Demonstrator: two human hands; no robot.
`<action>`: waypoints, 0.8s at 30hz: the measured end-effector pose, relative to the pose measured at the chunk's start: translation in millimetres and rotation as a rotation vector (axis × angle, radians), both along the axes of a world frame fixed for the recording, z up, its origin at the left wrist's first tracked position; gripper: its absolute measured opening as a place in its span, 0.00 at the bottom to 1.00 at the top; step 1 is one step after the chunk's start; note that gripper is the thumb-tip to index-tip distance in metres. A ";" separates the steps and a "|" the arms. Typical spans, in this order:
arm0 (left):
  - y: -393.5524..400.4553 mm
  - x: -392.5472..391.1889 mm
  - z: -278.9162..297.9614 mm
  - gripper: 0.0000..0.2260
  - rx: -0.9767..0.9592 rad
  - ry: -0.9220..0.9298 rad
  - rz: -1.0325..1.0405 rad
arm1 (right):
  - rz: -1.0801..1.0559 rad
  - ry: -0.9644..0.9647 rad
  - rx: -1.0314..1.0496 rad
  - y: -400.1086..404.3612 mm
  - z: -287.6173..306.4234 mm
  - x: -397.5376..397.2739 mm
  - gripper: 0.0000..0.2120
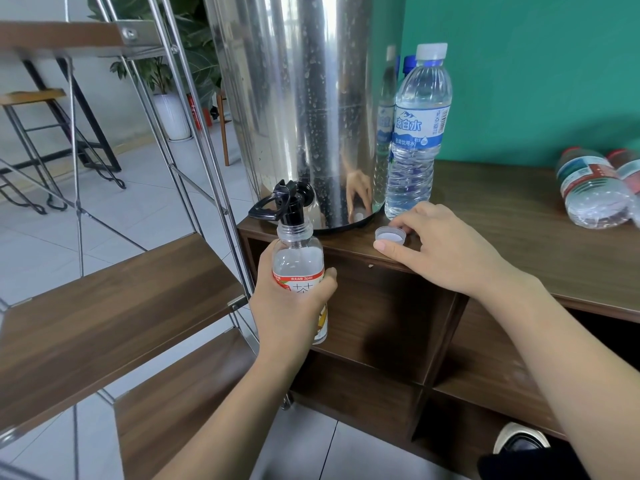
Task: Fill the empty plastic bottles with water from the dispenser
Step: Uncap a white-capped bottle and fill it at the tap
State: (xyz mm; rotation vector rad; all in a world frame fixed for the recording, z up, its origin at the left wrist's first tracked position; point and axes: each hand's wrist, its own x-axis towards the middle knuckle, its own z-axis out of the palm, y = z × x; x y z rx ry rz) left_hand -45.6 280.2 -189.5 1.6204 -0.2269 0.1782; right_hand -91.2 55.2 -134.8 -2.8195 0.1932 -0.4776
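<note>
From the head camera, the main risk sat at the tap [292, 199]. The bottle [300, 268] was held with its open mouth right under the black spout, at the front-left corner of the cabinet top [502, 216] and out past its edge, so nothing supported it but the grip. If the neck drifted off the spout while water ran, the stream would likely miss and fall to the floor tiles. The bottle also looked well filled, though glare on the clear plastic made the level hard to read; leaving the tap running too long could overflow it down the label and over the fingers. A wet label would make the hold slippery.

The cap [390, 234] lay upturned near the front edge of the cabinet top, just beside the dispenser [304, 98] base. A nudge could send it over that edge.

The left hand [291, 306] was wrapped round the bottle's labelled middle, thumb on one side and fingers curled across the front. The right hand [440, 251] rested on the cabinet top with fingers loosely bent round the cap, thumb tip and fingertips touching or nearly touching its rim; I judged it a light pinch.

1 capped, filled bottle [417, 133] stood upright behind the cap, close to the dispenser. 2 more bottles [588, 188] lay on their sides toward the right edge.
</note>
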 end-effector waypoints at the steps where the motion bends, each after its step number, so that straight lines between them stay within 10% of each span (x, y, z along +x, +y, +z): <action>1: 0.0 0.2 0.0 0.29 0.000 -0.002 0.000 | 0.000 -0.001 0.000 0.2 0.1 -0.2 0.27; 24: -0.4 0.2 -0.5 0.29 -0.004 0.005 -0.002 | -0.023 -0.015 -0.020 4.5 0.0 -0.7 0.26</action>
